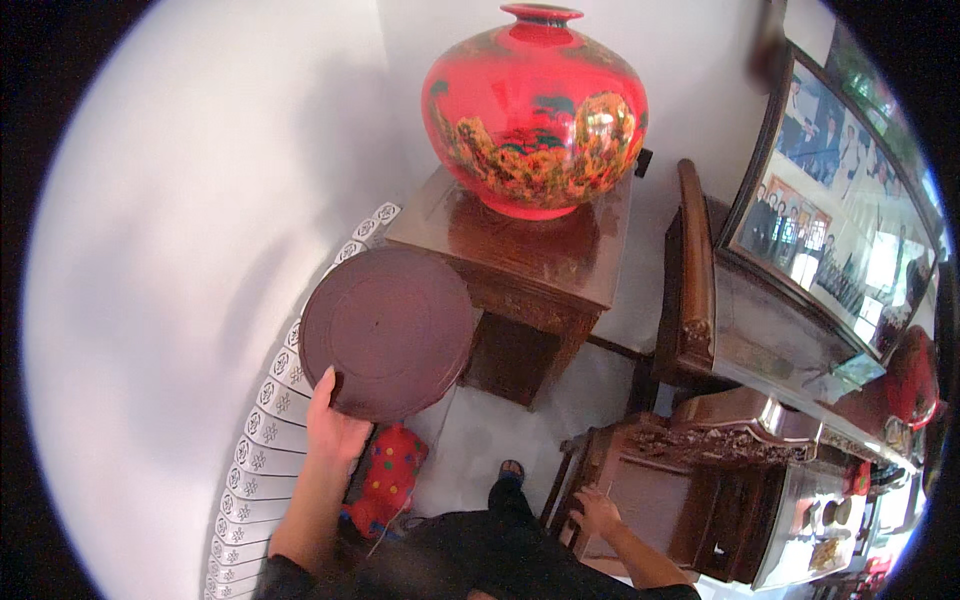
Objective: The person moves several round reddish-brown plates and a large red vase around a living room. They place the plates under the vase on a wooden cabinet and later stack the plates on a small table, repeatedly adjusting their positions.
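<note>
My left hand (pixel 337 424) grips the lower edge of a round, dark maroon disc (pixel 386 330), its thumb over the face and the fingers hidden behind it. Faint concentric rings mark the disc. Beyond it, a large glossy red vase (pixel 536 124) with painted gold and green scenery stands on a square dark wooden stand (pixel 510 255). My right hand (pixel 596 512) is at the lower right, over the edge of a carved wooden chair (pixel 645 480); its fingers are slightly spread and hold nothing. Whether it touches the chair is unclear.
A red spotted toy (pixel 390 469) lies on the floor below the disc. Decorated skirting tiles (pixel 259 424) run along the white wall at left. At right are a wooden armrest (pixel 696 277), a large frame of photographs (pixel 832 202) and another red vase (pixel 911 379).
</note>
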{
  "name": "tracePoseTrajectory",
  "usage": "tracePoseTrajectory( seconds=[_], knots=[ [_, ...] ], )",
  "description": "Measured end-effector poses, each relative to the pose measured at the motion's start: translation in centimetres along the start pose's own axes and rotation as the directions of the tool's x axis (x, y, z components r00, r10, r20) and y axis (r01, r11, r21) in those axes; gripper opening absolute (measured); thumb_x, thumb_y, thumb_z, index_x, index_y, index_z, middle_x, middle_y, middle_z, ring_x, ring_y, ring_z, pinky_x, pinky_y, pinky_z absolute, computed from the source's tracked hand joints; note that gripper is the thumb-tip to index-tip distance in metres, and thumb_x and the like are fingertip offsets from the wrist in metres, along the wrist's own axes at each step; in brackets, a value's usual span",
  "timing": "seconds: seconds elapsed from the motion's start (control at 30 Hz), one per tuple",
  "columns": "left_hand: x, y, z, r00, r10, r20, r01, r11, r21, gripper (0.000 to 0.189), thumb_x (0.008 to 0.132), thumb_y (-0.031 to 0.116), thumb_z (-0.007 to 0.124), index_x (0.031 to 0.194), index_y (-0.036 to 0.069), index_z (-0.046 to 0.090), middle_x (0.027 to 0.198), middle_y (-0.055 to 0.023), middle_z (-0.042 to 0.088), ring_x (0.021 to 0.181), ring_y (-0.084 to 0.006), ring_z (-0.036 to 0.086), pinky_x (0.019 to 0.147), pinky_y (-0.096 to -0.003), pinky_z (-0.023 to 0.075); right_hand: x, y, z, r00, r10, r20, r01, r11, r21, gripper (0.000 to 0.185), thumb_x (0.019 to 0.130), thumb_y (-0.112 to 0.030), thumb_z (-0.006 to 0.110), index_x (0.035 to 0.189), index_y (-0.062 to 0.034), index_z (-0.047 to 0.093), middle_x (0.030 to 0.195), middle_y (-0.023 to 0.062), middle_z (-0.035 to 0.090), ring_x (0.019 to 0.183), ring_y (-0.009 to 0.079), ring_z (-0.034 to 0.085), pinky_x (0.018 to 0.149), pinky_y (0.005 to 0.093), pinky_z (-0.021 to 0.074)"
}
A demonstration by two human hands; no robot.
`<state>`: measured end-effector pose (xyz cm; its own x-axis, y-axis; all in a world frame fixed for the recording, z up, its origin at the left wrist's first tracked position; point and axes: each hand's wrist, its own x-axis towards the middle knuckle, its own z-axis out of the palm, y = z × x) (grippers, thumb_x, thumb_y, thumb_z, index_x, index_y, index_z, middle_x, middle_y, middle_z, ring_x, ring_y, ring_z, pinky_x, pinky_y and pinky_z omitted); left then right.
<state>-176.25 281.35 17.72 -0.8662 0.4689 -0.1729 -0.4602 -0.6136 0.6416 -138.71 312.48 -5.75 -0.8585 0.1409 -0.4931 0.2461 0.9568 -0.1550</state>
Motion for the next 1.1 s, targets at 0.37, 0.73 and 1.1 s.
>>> tracePoseTrajectory(
  seconds=[0.37,0.73,1.1],
  knots=[
    [7.2,1.4,5.8,0.999,-0.042,0.015,0.042,0.999,0.019,0.045,0.101,0.023,0.054,0.14,0.001,0.051,0.141,-0.0111,0.06,0.127,-0.0279,0.059,0.109,-0.0449,0.0446,7.0,-7.0,-57.7,-0.027,-0.243,-0.97,0.198,0.95,-0.243,0.024,0.093,-0.017,0.068,0.115,-0.0067,0.067,0.105,0.0152,0.07,0.097,0.036,0.067,0.083,0.0453,0.0555],
    [14.8,2.8,4.5,0.98,-0.144,0.134,0.148,0.989,-0.016,0.036,0.101,0.019,0.056,0.132,-0.001,0.057,0.129,-0.011,0.067,0.116,-0.0226,0.066,0.1,-0.0395,0.0522,22.1,-5.7,-77.3,0.411,-0.27,-0.87,-0.036,0.949,-0.312,0.049,0.093,-0.044,0.067,0.113,-0.0003,0.065,0.105,0.0229,0.071,0.099,0.039,0.068,0.089,0.0451,0.0524],
    [20.5,0.4,8.5,0.941,-0.307,0.144,0.303,0.952,0.051,0.042,0.105,0.023,0.057,0.139,-0.001,0.05,0.136,-0.0126,0.062,0.122,-0.0247,0.062,0.105,-0.0424,0.0509,28.0,1.5,-85.4,0.497,-0.317,-0.808,0.024,0.936,-0.352,0.054,0.093,-0.051,0.062,0.084,0.0005,0.072,0.079,0.0252,0.069,0.073,0.0364,0.066,0.071,0.0448,0.0513]
  ],
)
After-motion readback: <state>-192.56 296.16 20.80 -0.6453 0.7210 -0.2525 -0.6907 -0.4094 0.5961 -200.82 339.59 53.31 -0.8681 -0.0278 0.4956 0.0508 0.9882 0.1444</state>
